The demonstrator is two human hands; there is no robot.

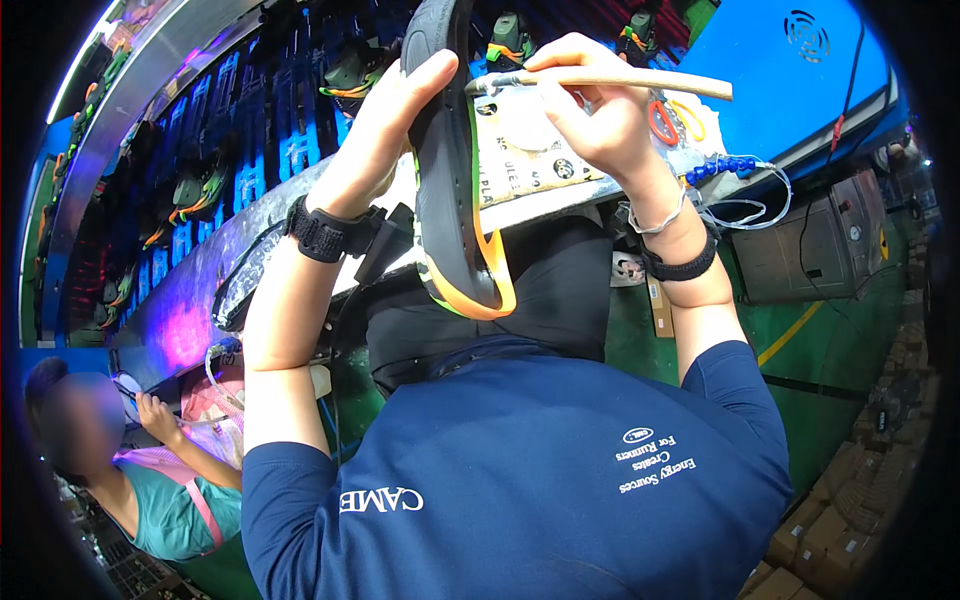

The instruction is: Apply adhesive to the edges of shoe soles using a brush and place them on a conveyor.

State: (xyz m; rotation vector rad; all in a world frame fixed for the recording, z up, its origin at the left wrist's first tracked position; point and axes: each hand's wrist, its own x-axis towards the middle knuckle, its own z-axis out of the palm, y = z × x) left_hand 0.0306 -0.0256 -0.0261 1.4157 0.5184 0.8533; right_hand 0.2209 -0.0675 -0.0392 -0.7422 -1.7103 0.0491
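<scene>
My left hand (385,125) grips a dark shoe sole (447,170) with an orange and green edge, holding it upright on its side above my lap. My right hand (598,108) holds a brush with a pale wooden handle (640,82); its metal ferrule end touches the sole near the top. Black bands sit on both wrists, and a thin silver bracelet is on the right one. Behind the sole lies a worn cardboard sheet (530,155) on the workbench edge.
A conveyor (250,130) with blue racks carrying several shoes runs along the upper left. A blue cabinet (790,70) and a grey metal box (810,245) stand at right. Another person (150,470) sits at lower left. Cardboard boxes (830,530) pile at lower right on the green floor.
</scene>
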